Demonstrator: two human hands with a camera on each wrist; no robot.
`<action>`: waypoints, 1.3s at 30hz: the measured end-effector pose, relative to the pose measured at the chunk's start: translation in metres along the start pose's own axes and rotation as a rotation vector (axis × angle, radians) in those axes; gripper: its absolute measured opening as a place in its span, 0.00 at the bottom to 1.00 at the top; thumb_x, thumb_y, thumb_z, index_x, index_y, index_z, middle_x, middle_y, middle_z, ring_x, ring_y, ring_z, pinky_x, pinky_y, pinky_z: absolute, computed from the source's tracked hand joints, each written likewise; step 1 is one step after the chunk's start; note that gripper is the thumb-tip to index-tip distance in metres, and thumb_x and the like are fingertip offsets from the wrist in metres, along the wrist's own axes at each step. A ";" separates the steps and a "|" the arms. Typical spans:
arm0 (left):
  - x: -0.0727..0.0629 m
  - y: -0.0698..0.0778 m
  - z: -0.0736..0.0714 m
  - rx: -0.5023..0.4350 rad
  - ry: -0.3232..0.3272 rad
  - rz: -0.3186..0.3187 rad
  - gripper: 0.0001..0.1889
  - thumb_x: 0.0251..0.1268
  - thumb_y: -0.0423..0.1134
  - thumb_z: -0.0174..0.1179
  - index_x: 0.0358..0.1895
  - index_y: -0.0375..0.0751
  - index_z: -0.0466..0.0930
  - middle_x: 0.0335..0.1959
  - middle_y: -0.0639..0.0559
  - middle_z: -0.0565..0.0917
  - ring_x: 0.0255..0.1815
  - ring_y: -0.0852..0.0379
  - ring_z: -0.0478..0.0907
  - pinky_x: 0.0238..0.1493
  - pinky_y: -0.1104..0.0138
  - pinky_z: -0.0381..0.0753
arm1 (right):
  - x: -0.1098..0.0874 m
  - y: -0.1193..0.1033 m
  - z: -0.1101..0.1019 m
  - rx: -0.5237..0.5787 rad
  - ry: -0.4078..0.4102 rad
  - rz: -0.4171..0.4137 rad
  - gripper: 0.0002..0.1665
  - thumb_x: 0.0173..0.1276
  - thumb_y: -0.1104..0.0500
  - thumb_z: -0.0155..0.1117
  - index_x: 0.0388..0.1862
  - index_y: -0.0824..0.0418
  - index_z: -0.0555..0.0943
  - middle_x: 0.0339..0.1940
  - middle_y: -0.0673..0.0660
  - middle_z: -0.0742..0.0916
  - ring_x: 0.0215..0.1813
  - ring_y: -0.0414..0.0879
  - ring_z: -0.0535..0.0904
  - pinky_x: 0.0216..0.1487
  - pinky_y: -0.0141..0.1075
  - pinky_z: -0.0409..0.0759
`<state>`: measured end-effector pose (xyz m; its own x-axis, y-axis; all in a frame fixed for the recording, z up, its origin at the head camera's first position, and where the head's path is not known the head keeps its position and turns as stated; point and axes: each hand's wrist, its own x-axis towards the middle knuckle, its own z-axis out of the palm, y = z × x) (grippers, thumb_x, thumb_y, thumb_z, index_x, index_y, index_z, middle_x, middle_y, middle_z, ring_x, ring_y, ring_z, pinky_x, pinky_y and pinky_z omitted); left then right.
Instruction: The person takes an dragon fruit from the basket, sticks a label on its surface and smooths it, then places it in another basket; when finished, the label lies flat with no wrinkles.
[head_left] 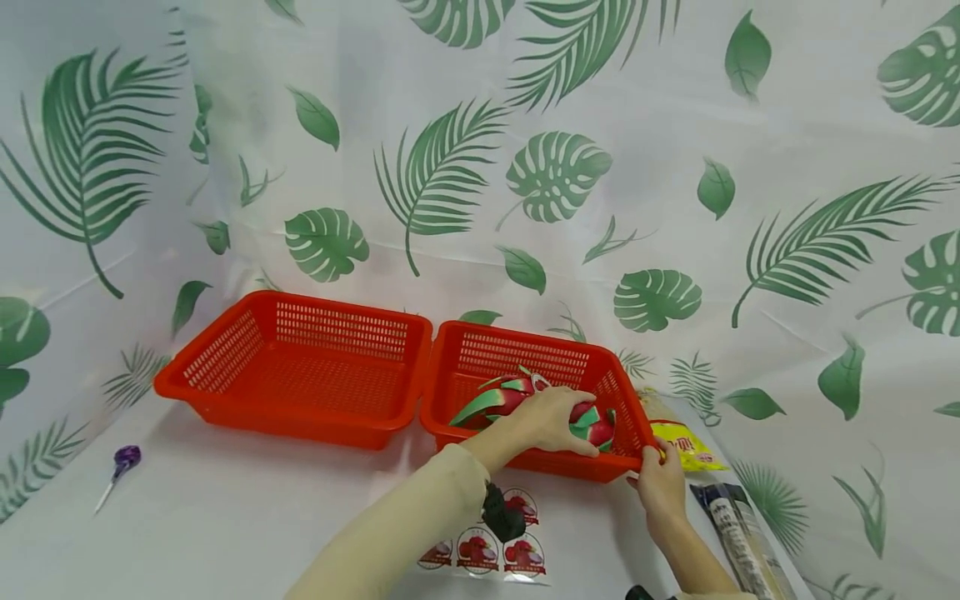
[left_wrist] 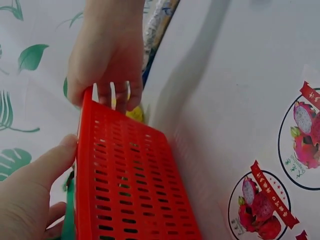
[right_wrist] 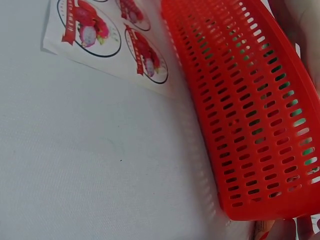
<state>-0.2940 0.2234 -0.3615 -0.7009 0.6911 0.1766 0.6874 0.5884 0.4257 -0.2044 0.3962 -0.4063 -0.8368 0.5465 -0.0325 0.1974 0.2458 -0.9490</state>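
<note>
Inside the right-hand red basket lie red dragon fruits with green leafy tips. Reaching over the near rim, my left hand curves its fingers and thumb round a dragon fruit; part of the fruit is hidden beneath it. The left thumb lies close by the basket rim in the left wrist view. My right hand grips the basket's near right corner, thumb outside and fingers over the edge. Through the perforated basket wall, bits of green and red show in the right wrist view.
A second red basket stands to the left. A sheet of dragon fruit stickers lies in front. At the right are a yellow packet and a long clear-and-dark packet. A purple lollipop lies far left.
</note>
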 end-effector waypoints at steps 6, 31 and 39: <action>0.002 0.003 0.001 0.003 0.015 0.011 0.39 0.48 0.62 0.67 0.66 0.57 0.67 0.63 0.62 0.71 0.63 0.63 0.66 0.58 0.64 0.71 | 0.035 0.037 -0.012 0.025 0.058 0.033 0.34 0.75 0.48 0.33 0.75 0.61 0.48 0.67 0.69 0.64 0.56 0.59 0.69 0.29 0.29 0.79; -0.017 -0.032 -0.020 -0.261 0.109 0.003 0.41 0.48 0.62 0.68 0.67 0.53 0.66 0.61 0.57 0.72 0.60 0.56 0.68 0.55 0.58 0.74 | 0.062 0.033 -0.019 -0.015 0.007 0.048 0.34 0.76 0.45 0.40 0.72 0.64 0.54 0.65 0.70 0.66 0.53 0.56 0.73 0.42 0.39 0.80; -0.029 -0.051 -0.025 -0.330 0.133 0.012 0.41 0.48 0.60 0.68 0.66 0.51 0.67 0.58 0.53 0.73 0.56 0.51 0.71 0.39 0.72 0.78 | 0.095 0.051 -0.025 -0.143 0.016 0.001 0.38 0.74 0.40 0.42 0.73 0.61 0.54 0.68 0.68 0.65 0.61 0.59 0.68 0.34 0.38 0.81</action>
<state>-0.3134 0.1628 -0.3663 -0.7265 0.6239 0.2878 0.6126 0.3985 0.6826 -0.2608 0.4807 -0.4500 -0.8285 0.5593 -0.0272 0.2697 0.3559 -0.8948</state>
